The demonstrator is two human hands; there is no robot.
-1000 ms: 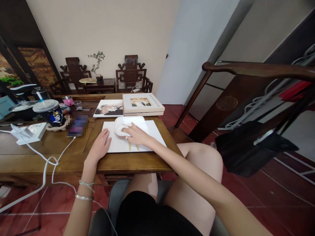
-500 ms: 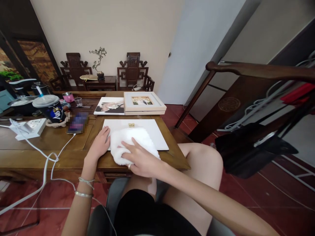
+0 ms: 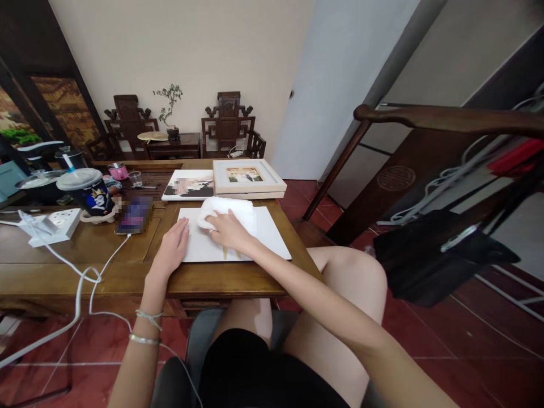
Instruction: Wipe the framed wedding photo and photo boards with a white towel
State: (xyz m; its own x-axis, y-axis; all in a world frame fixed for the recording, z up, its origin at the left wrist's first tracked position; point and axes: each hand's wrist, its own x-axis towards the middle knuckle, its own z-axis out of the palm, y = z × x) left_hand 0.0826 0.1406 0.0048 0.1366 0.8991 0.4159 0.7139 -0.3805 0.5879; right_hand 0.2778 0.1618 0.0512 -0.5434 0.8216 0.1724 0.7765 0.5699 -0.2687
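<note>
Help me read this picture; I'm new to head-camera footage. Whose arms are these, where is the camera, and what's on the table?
The camera sits on a person's head, looking down at their own arms; there is no machine. The left hand lies flat on the edge of a white board on the wooden table. The right hand presses a white cloth onto the board. Behind lie a framed photo and a photo print; to the left, a phone, a lidded cup and a power strip.
</note>
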